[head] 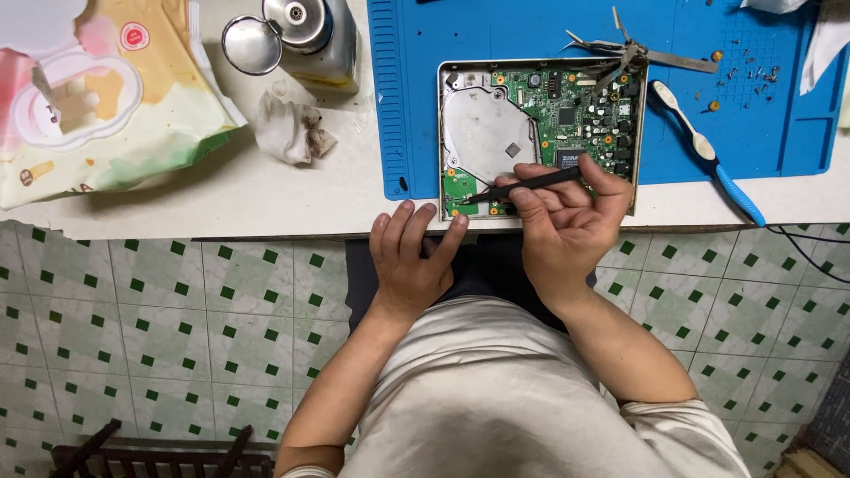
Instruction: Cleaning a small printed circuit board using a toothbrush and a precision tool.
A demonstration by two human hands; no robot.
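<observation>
An opened device with a green circuit board (580, 111) and a round silver plate (482, 133) lies on a blue work mat (416, 97). My right hand (567, 217) grips a thin black tool (522, 186) like a pen, its tip resting on the board's near left corner. My left hand (412, 261) rests over the table's front edge beside the device, fingers spread and holding nothing, with the fingertips close to the casing's near left corner.
Tweezers (620, 53) lie across the device's far right corner. A white and blue toothbrush (708, 155) and several small screws (753, 75) sit on the mat. A metal dispenser bottle (310, 35), a soiled tissue (288, 128) and a wet-wipe pack (97, 97) lie to the left.
</observation>
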